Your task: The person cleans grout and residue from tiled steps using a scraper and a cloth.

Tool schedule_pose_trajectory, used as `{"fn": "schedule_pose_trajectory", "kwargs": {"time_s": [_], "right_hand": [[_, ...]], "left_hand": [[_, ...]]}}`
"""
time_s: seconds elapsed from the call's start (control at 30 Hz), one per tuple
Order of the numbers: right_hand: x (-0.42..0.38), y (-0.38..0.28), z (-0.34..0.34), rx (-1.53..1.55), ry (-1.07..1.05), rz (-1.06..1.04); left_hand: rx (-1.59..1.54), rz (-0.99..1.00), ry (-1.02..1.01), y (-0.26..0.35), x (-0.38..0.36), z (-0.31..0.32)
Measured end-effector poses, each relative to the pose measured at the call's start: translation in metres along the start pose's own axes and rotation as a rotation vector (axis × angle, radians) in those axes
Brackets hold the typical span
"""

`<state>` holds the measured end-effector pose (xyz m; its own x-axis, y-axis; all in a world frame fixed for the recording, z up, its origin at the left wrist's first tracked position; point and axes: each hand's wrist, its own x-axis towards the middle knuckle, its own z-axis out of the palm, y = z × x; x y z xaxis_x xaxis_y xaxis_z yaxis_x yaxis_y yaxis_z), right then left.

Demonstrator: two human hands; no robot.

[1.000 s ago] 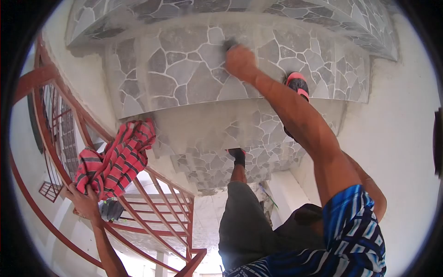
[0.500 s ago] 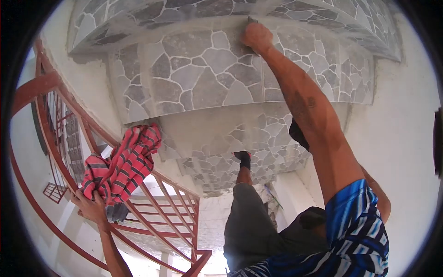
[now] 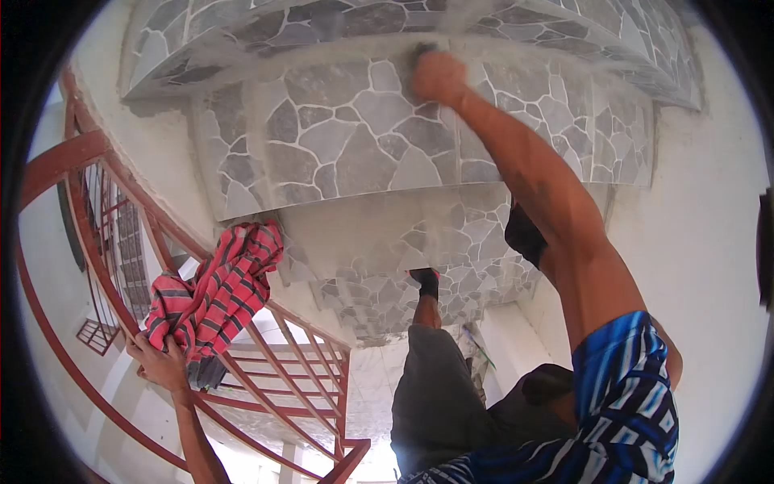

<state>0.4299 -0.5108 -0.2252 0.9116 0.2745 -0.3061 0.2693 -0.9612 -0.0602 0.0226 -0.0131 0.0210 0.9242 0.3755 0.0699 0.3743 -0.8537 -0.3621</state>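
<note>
My right hand [image 3: 439,78], slightly blurred, is closed in a fist over the stone-patterned step [image 3: 339,137], near the foot of the riser above. A small dark object [image 3: 423,50] sticks out past its knuckles; its kind cannot be made out. My left hand [image 3: 161,365] is wrapped round the reddish-brown stair railing [image 3: 121,310], beside the lower end of a cloth. That red cloth with dark stripes [image 3: 218,294] lies bunched over the rail, touching the fingers. Pale grout lines run between the grey stones, and a dusty film covers parts of the step.
Lower steps [image 3: 363,278] drop away beneath me, with one dark shoe [image 3: 425,280] on them. A white wall [image 3: 693,266] borders the right side. The railing curves down the left side. Another riser [image 3: 347,24] rises at the top.
My right hand has shifted slightly left and down across the step, with the dark object in it. My left hand and the striped cloth have stayed almost in place.
</note>
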Motion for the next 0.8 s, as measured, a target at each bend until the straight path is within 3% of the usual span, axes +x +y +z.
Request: {"fn": "schedule_pose_trajectory", "kwargs": {"time_s": [0.1,0.13,0.23,0.27,0.4,0.47,0.53,0.6,0.67,0.77,0.8], "right_hand": [[0.024,0.016,-0.005,0.149,-0.020,0.091],[0.018,0.011,-0.001,0.019,-0.107,0.031],[-0.011,-0.012,0.010,-0.071,0.009,-0.036],[-0.007,-0.004,0.002,-0.022,-0.119,0.021],[0.010,0.088,0.001,0.245,-0.073,0.093],[0.006,0.175,0.030,0.175,0.100,-0.306],[-0.011,0.266,0.077,0.259,0.186,-0.513],[-0.020,0.257,0.067,0.803,0.023,0.087],[-0.020,0.234,0.039,1.317,-0.142,0.932],[0.010,0.259,0.094,-0.031,0.413,-0.753],[0.009,0.221,0.080,0.234,0.193,-0.565]], "left_hand": [[0.002,-0.016,-0.011,0.012,0.002,-0.009],[-0.009,-0.021,-0.021,0.013,-0.002,-0.008],[-0.035,0.006,0.006,0.004,0.002,-0.003],[-0.050,0.034,0.029,0.001,0.001,0.000],[-0.055,0.017,0.028,0.005,0.001,-0.002],[-0.059,-0.005,-0.010,0.008,0.000,-0.004],[-0.045,-0.002,-0.006,0.008,0.002,-0.004],[-0.019,0.009,0.028,0.004,0.001,-0.001],[-0.014,0.009,0.035,0.004,0.000,0.001],[-0.019,0.010,0.018,0.004,0.000,-0.001],[-0.017,0.019,0.022,0.003,0.000,0.000]]}}
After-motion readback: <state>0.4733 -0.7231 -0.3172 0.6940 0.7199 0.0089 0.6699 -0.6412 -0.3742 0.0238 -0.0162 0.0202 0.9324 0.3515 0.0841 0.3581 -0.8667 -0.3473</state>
